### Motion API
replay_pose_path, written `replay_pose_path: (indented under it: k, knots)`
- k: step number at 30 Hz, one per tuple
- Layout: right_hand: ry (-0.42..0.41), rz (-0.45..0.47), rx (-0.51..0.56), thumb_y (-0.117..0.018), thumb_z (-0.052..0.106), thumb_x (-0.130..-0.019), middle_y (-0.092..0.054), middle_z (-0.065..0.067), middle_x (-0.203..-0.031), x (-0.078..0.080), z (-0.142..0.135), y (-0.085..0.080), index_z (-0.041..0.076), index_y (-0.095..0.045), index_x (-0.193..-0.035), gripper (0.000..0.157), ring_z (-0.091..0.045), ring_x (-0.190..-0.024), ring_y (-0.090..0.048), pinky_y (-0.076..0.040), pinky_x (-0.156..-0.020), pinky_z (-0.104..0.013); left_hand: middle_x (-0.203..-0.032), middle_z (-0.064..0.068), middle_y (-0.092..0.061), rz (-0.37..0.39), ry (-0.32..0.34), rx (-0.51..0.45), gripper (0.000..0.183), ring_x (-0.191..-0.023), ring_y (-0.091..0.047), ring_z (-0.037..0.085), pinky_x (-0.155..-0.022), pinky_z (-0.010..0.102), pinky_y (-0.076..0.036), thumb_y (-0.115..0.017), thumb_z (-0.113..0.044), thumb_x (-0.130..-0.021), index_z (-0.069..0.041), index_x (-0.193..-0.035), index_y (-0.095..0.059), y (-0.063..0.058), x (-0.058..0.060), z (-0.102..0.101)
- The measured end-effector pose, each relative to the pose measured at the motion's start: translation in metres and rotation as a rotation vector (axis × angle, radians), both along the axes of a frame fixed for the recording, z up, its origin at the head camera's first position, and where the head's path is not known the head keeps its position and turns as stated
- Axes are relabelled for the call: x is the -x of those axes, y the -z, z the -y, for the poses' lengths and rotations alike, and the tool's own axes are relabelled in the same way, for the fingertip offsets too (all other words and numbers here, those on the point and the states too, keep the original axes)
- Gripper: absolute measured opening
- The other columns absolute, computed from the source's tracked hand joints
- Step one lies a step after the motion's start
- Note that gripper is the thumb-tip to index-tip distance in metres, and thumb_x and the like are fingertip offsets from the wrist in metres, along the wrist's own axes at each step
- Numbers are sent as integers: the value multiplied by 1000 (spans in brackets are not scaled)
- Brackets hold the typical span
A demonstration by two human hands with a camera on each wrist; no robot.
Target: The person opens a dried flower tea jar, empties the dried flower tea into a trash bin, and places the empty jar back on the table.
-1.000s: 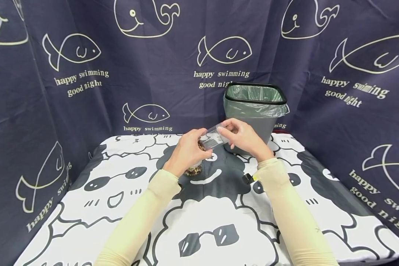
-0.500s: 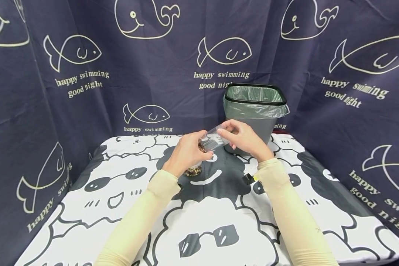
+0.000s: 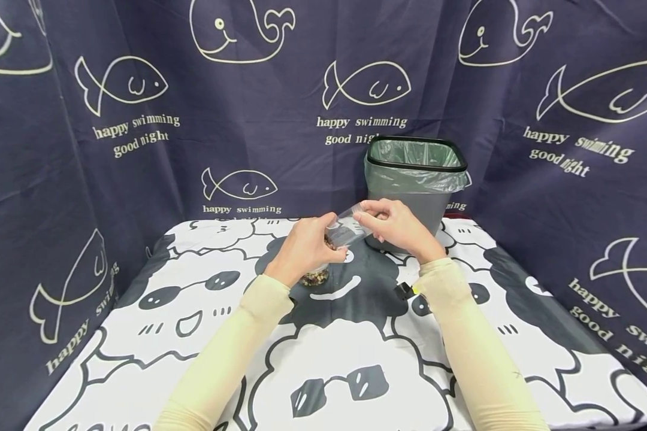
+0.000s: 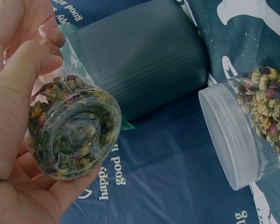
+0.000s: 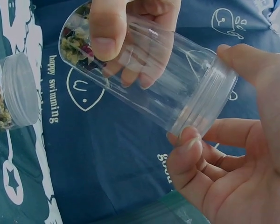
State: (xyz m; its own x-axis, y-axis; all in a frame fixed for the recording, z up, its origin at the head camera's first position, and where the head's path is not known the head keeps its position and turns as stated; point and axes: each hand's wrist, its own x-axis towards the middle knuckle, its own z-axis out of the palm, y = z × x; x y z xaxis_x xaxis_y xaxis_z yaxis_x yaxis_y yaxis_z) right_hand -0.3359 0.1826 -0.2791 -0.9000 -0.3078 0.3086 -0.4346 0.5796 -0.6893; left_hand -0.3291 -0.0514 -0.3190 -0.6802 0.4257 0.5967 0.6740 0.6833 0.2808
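Note:
Above the table, my left hand [image 3: 304, 248] grips a clear plastic jar [image 5: 172, 91] around its body. The jar is tilted, its lidded end raised toward the right. Dried flower buds [image 4: 79, 135] lie gathered at its bottom end, and the rest of the inside is clear. My right hand [image 3: 396, 224] pinches the translucent screw lid [image 5: 217, 91] between thumb and fingers, and the lid sits on the jar's mouth. Behind my left hand, a second jar [image 4: 266, 116] of dried flowers stands upright on the table with its lid on, partly hidden in the head view.
A grey bin [image 3: 431, 206] with a black rim and a green liner bag stands at the back right, close behind my right hand. The table [image 3: 323, 347] wears a cartoon sheep cloth. Dark blue curtains [image 3: 280, 131] enclose the back and sides.
Both hands stay in nearly the same place with the tilted jar between them. My right fingers have shifted slightly at the lid.

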Motion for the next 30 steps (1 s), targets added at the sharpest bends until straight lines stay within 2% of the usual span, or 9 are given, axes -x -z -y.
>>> replay_pose_path:
  k: [9, 13, 17, 21, 25, 30]
  knots:
    - [-56, -6, 3, -72, 40, -96, -73, -5, -93, 7, -1, 9, 9, -68, -134, 49, -20, -60, -61, -49, -62, -29, -71, -6, -59, -58, -9, 80, 40, -61, -54, 12, -57, 27, -44, -85, -33, -70, -16, -95, -59, 2, 3, 1]
    - [-75, -15, 5, -72, 37, -96, -72, -3, -90, 9, 0, 11, 8, -68, -132, 46, -20, -60, -63, -50, -63, -27, -74, -7, -61, -44, -1, 86, 39, -64, -55, 11, -59, 27, -45, -85, -34, -71, -16, -96, -60, 3, 4, 2]
    - [-114, -54, 1, -73, 33, -96, -70, -4, -89, 9, -1, 12, 10, -69, -130, 41, -22, -61, -63, -49, -63, -27, -73, -6, -61, -1, 33, 50, 37, -62, -55, 9, -57, 25, -45, -85, -31, -71, -17, -94, -60, 4, 5, 3]
    - [-148, -91, -16, -74, 29, -95, -69, -6, -93, 6, -4, 10, 13, -68, -132, 40, -23, -62, -64, -49, -62, -27, -75, -6, -64, 36, 81, 16, 35, -63, -56, 6, -58, 23, -46, -85, -30, -72, -18, -92, -60, 4, 7, 4]
    - [-190, -75, -27, -74, 28, -96, -64, -8, -105, 4, -6, 8, 18, -65, -137, 43, -22, -67, -68, -54, -66, -29, -79, -7, -66, 63, 112, 3, 34, -66, -59, 5, -61, 22, -49, -86, -30, -72, -18, -93, -62, 4, 8, 6]
    - [-260, -73, -57, -74, 27, -97, -59, -8, -116, 1, -8, 5, 22, -61, -142, 47, -21, -81, -71, -55, -75, -30, -71, -6, -62, 85, 112, 20, 33, -60, -52, 7, -56, 25, -44, -86, -29, -70, -15, -88, -61, 0, 8, 10]
